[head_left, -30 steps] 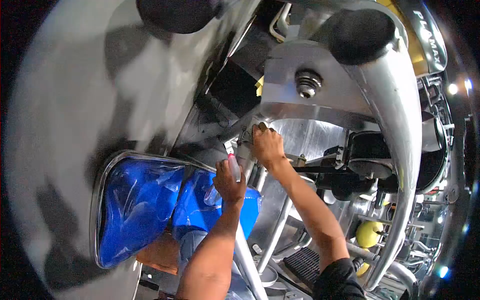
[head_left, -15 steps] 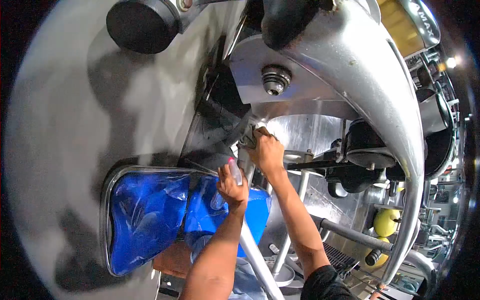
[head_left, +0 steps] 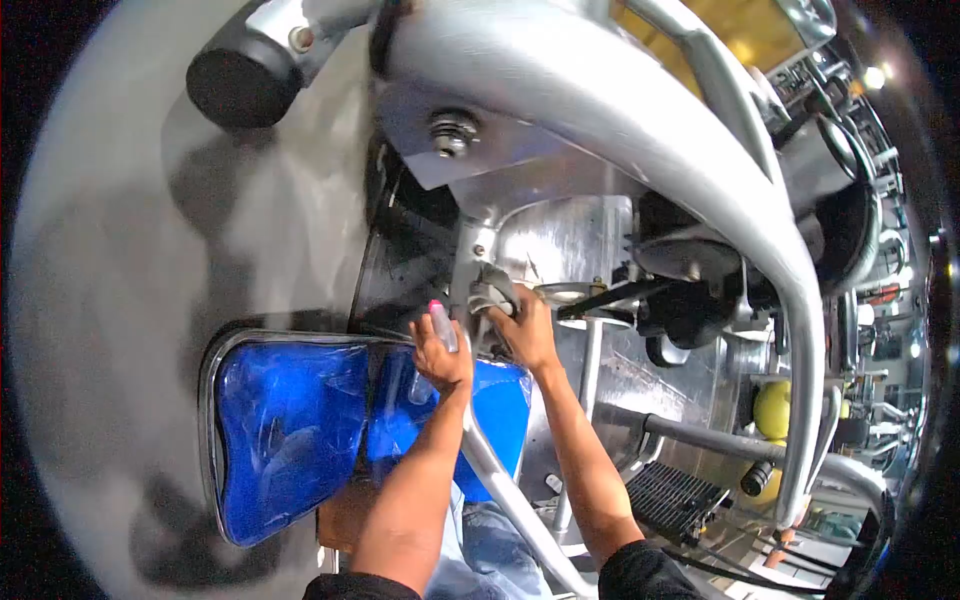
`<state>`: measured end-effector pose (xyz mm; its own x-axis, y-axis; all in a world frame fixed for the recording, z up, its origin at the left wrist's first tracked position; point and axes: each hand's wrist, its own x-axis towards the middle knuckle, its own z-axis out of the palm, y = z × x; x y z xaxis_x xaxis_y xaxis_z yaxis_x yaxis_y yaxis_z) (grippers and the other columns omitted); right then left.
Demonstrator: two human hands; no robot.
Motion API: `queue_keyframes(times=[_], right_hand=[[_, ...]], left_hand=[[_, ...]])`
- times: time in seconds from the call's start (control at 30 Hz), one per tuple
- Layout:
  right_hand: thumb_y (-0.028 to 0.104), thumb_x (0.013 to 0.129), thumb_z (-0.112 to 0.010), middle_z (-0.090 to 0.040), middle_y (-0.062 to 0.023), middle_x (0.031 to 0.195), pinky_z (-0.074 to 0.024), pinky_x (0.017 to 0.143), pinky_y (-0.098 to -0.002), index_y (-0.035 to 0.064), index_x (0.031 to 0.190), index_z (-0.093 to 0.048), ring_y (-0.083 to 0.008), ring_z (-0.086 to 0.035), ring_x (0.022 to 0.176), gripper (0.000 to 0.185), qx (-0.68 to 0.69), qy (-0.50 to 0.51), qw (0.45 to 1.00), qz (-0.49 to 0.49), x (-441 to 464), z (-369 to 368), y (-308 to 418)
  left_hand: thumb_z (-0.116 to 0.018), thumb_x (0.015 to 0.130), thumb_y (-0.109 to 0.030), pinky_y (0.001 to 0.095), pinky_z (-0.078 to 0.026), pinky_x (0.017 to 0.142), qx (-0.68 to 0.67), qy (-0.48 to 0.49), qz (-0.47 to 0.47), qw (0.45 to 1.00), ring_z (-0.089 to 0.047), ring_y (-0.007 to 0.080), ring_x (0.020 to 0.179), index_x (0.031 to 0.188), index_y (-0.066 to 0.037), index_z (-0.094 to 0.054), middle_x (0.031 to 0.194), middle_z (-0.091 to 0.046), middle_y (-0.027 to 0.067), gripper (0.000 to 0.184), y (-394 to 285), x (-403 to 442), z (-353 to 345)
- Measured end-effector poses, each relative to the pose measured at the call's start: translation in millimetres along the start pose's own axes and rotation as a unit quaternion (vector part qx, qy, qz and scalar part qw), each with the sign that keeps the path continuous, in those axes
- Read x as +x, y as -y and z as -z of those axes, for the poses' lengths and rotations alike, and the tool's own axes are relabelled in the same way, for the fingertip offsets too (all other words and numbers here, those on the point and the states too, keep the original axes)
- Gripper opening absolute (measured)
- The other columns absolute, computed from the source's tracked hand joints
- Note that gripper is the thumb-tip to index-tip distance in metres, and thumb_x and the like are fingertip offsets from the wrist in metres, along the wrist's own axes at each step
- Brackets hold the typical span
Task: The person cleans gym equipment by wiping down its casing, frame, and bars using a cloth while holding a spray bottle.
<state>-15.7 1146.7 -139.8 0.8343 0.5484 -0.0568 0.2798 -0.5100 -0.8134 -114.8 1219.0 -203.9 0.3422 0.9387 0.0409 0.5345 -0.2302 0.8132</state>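
My left hand (head_left: 440, 358) is wrapped round a clear bottle (head_left: 443, 328) with a pink tip, above the blue plastic-covered pad (head_left: 490, 425). Just to its right, my right hand (head_left: 525, 328) holds a grey cloth (head_left: 493, 290) against an upright metal tube (head_left: 474, 250) of the machine frame. The right fingertips are partly hidden behind the cloth and hand.
A thick curved silver tube (head_left: 640, 110) arches overhead and down the right side. A second blue pad (head_left: 290, 430) lies at left by the grey wall (head_left: 110, 300). A black-capped bar (head_left: 240, 85) juts out at upper left. Yellow balls (head_left: 772, 408) stand at right.
The view has shifted, and the curved tube now fills more of the top. My right hand and the cloth are lower on the upright tube. My left hand still holds the bottle.
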Motion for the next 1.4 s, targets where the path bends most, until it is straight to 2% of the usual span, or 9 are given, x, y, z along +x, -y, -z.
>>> queue_keyframes(times=[0.1,0.23,0.37,0.67,0.83,0.97,1.13,1.3,1.4], right_hand=[[0.017,0.091,-0.062,-0.068,-0.0087,0.099,-0.0496,0.081,-0.0316,0.0021,0.113,-0.065,-0.0187,-0.065,0.089,0.027,0.369,-0.038,0.920,-0.124,-50.3,16.7,-5.0],[0.021,0.096,-0.056,-0.061,-0.0072,0.113,-0.0455,0.090,-0.0302,0.0037,0.129,-0.052,-0.0160,-0.058,0.101,0.037,0.521,-0.098,0.823,-0.204,-125.8,50.9,18.5],[0.020,0.097,-0.055,-0.061,-0.0071,0.112,-0.0450,0.091,-0.0308,0.0037,0.125,-0.053,-0.0158,-0.058,0.101,0.033,0.492,-0.175,0.805,-0.282,-175.8,71.5,32.7],[0.005,0.089,-0.059,-0.054,-0.0093,0.123,-0.0353,0.103,-0.0315,-0.0001,0.128,-0.049,-0.0192,-0.051,0.115,0.040,0.383,-0.320,0.861,-0.105,-163.9,105.7,80.7],[0.002,0.085,-0.060,-0.055,-0.0105,0.120,-0.0377,0.101,-0.0324,0.0006,0.125,-0.051,-0.0214,-0.053,0.113,0.042,0.366,-0.379,0.849,-0.041,-130.1,128.5,102.1],[-0.002,0.079,-0.064,-0.060,-0.0112,0.108,-0.0435,0.093,-0.0332,-0.0004,0.111,-0.060,-0.0233,-0.058,0.104,0.032,0.339,-0.401,0.850,0.047,-91.4,141.1,114.9],[-0.001,0.062,-0.070,-0.056,-0.0187,0.110,-0.0460,0.088,-0.0425,-0.0028,0.102,-0.060,-0.0398,-0.055,0.102,0.042,0.136,-0.478,0.861,0.110,-43.0,135.7,131.2],[0.001,0.050,-0.075,-0.057,-0.0172,0.112,-0.0495,0.083,-0.0424,0.0059,0.092,-0.066,-0.0360,-0.056,0.102,0.043,0.003,-0.391,0.902,0.184,-37.4,110.6,132.3],[0.000,0.054,-0.073,-0.056,-0.0185,0.110,-0.0495,0.081,-0.0444,0.0053,0.094,-0.066,-0.0384,-0.058,0.097,0.042,0.008,-0.484,0.860,0.159,-33.3,113.2,126.7]], left_hand=[[-0.066,0.081,-0.024,0.0535,-0.043,0.080,-0.033,-0.042,-0.059,0.997,-0.054,0.0436,0.092,0.091,-0.004,-0.053,0.090,-0.056,0.0201,0.026,3.9,-1.1,3.3],[-0.065,0.085,-0.023,0.0510,-0.041,0.077,-0.063,-0.050,-0.089,0.993,-0.052,0.0430,0.086,0.090,-0.001,-0.056,0.085,-0.055,0.0218,0.024,9.0,1.0,10.1],[-0.064,0.088,-0.017,0.0471,-0.043,0.074,-0.075,-0.047,-0.162,0.983,-0.054,0.0418,0.086,0.097,0.000,-0.059,0.091,-0.054,0.0220,0.020,-36.9,2.0,52.9],[-0.072,0.079,-0.013,0.0334,-0.040,0.050,-0.229,0.126,-0.332,0.906,-0.052,0.0217,0.051,0.075,-0.002,-0.059,0.063,-0.053,0.0067,0.017,-203.1,-15.0,119.9],[-0.068,0.083,-0.018,0.0337,-0.036,0.052,-0.195,0.156,-0.392,0.885,-0.045,0.0193,0.054,0.069,-0.002,-0.052,0.062,-0.046,0.0064,0.027,-244.5,-15.8,119.3],[-0.069,0.082,-0.017,0.0334,-0.037,0.050,-0.197,0.163,-0.391,0.884,-0.046,0.0193,0.052,0.069,-0.002,-0.053,0.062,-0.048,0.0066,0.026,-250.4,-7.8,120.1],[-0.070,0.083,-0.020,0.0333,-0.037,0.049,-0.211,0.207,-0.297,0.908,-0.047,0.0194,0.051,0.072,-0.001,-0.056,0.060,-0.047,0.0072,0.026,-231.5,0.0,130.8],[-0.066,0.086,-0.019,0.0313,-0.036,0.049,-0.244,0.231,-0.244,0.910,-0.046,0.0135,0.051,0.069,-0.002,-0.051,0.059,-0.046,0.0042,0.029,-207.7,8.6,144.5],[-0.065,0.089,-0.019,0.0288,-0.036,0.049,-0.243,0.232,-0.233,0.912,-0.047,0.0104,0.050,0.068,-0.003,-0.050,0.058,-0.046,0.0018,0.030,-200.0,11.7,150.7]])
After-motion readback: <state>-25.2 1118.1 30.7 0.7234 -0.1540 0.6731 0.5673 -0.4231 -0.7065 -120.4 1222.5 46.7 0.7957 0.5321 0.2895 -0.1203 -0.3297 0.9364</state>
